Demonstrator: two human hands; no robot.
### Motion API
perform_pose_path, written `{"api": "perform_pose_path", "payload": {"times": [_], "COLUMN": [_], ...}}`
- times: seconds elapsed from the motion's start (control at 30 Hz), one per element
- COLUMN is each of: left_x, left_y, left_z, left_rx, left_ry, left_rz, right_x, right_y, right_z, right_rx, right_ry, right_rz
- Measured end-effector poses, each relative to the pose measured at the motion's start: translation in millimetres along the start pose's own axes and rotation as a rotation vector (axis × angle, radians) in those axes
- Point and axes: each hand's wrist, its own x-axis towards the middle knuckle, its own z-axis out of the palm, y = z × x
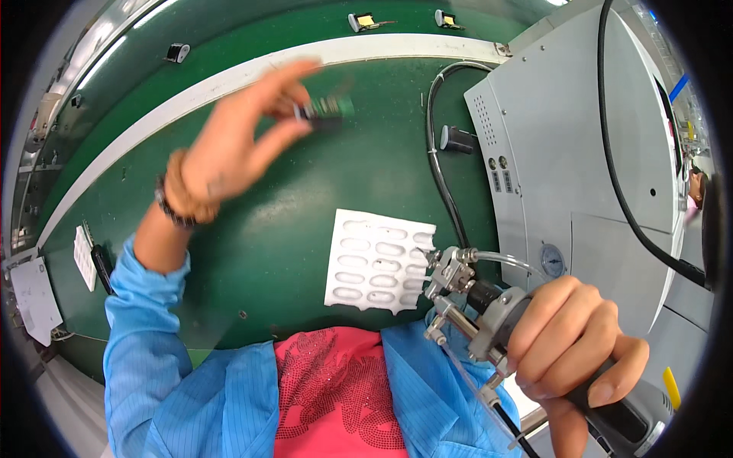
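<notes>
Over the far middle of the green bench, my left hand (244, 126) pinches a small circuit board (336, 107) between thumb and fingers. The board is green with a black part under it, and motion blurs its details. At the lower right, my right hand (569, 336) is wrapped around the black grip of a power screwdriver (500, 313) with a metal head and clear tubing. Its head points left, beside a white moulded tray (376, 263) with rows of oval hollows. The tray's right edge is ragged and partly behind the tool's tip.
A grey machine cabinet (565, 153) with a gauge stands on the right. A black cable (435, 145) runs along it, near a black cylindrical part (458, 140). Small parts with yellow tops (366, 21) sit beyond the white ledge (366, 47). Another white tray (84, 258) lies far left.
</notes>
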Motion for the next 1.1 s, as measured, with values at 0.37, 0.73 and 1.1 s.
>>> {"api": "perform_pose_path", "payload": {"times": [0.37, 0.73, 1.1], "left_x": [-65, -72, -74], "left_y": [14, 2, -1], "left_z": [100, 122, 115], "left_rx": [0.011, -0.054, -0.081], "left_ry": [-0.026, 0.076, 0.059], "left_rz": [0.208, 0.218, 0.211], "right_x": [-8, 7, 11], "right_y": [1, 36, 57], "right_z": [5, 20, 28], "right_rx": [0.104, -0.003, -0.009], "right_ry": [0.094, -0.028, -0.04], "right_rz": [-0.1, -0.034, 0.043]}}
